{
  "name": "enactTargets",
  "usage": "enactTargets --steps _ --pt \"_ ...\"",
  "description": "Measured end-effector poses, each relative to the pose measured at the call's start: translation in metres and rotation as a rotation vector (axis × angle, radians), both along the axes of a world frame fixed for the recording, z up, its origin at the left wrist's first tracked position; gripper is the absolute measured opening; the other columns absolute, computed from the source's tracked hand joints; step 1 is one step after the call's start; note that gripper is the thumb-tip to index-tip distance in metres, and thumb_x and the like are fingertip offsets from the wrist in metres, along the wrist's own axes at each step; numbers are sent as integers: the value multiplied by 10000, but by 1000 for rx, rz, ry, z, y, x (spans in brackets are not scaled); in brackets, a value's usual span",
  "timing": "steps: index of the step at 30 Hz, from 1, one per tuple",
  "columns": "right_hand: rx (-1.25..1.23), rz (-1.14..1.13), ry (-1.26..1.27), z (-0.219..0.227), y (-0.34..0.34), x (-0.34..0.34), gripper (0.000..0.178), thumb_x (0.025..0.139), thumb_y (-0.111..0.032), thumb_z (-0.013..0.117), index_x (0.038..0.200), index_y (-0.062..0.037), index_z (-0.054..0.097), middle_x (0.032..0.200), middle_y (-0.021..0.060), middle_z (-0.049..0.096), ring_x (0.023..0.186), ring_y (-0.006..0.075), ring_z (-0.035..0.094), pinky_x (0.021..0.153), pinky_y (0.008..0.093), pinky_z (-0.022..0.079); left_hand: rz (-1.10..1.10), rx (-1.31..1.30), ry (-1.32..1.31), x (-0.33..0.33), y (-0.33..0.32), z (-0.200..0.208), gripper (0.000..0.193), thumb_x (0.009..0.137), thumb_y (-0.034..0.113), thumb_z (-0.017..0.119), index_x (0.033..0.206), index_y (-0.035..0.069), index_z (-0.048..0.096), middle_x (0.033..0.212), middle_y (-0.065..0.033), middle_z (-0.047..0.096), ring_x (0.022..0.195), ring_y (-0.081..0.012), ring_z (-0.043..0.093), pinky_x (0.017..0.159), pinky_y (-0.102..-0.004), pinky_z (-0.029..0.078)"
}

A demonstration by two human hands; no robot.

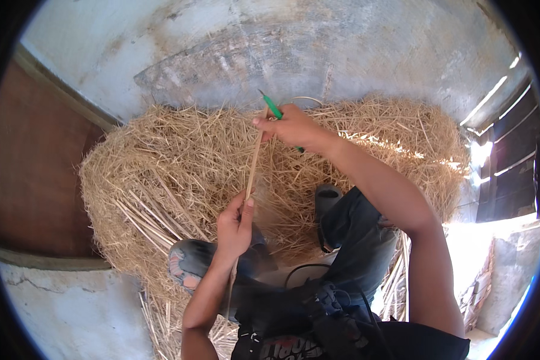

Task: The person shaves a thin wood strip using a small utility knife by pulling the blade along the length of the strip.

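My left hand (234, 225) grips the lower part of a long thin straw-coloured stalk (253, 162) that runs up and slightly right. My right hand (291, 127) holds the stalk's upper end together with a small green-handled tool (273, 108) whose tip points up and left. Both hands are raised over a big heap of dry straw (180, 156). My knees in torn grey jeans (189, 261) show below the hands, and a dark shoe (327, 201) rests on the straw.
The straw heap lies against a worn whitish wall (270, 42). A brown wooden door panel (33, 168) stands at the left. Bright light comes through a slatted opening (513, 162) at the right. Loose stalks (162, 318) lie on the pale floor by my legs.
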State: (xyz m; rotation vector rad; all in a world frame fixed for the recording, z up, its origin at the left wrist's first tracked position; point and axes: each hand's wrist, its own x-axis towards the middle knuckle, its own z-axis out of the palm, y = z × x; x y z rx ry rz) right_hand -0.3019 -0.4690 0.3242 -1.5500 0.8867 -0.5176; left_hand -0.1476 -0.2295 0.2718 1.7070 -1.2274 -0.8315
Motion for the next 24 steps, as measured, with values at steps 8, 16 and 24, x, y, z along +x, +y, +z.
enactTargets --steps 8,16,24 --pt "102 56 -85 13 -4 -25 463 988 -459 720 1056 -1 739 842 125 731 505 80 473 445 291 338 -206 -525 21 -29 37 85 253 962 182 650 1062 -39 721 1017 -161 708 950 -327 673 796 -445 532" --pt "208 89 -168 15 -1 -28 484 1021 -480 659 1058 -5 743 830 145 742 436 63 369 431 278 306 -796 -868 515 -67 63 144 227 947 177 651 1011 -27 726 970 -162 712 897 -311 679 760 -431 536" --pt "182 134 -203 13 2 -23 484 1027 -470 655 1072 5 733 816 155 740 421 65 388 417 277 304 -834 -918 510 -61 61 146 206 931 173 651 960 -15 730 923 -163 716 844 -296 686 725 -417 541"
